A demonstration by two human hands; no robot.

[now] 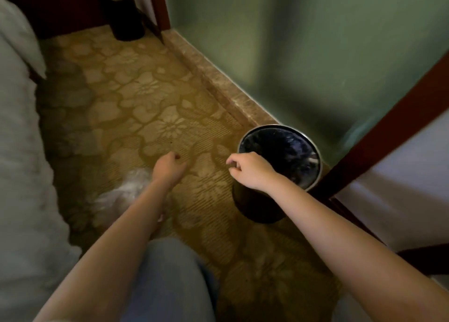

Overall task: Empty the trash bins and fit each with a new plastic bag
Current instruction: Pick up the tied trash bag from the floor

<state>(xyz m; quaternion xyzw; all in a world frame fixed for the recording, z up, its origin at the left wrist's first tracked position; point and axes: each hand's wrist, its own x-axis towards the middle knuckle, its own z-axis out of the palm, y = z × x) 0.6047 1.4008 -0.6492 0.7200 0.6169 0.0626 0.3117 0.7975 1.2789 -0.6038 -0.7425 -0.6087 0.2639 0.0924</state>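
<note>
— Head view: where are your bins?

— The near round black bin with a metal rim (279, 173) stands on the patterned carpet (145, 108) by the marble skirting, dark liner inside. The second black bin (124, 13) waits at the far corner.

— Hands?

— Your right hand (247, 169) curls loosely at the rim; your left hand (168, 167) is curled, grip unclear, above a clear plastic bag (121, 195). Refitting looks unfinished.

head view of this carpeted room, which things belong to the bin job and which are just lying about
Job:
- near round black trash bin with metal rim, dark bag inside
- far round black trash bin by the wooden post
- crumpled clear plastic bag on the carpet

Lying about:
- white bedding
- patterned yellow carpet
- green wall
</note>
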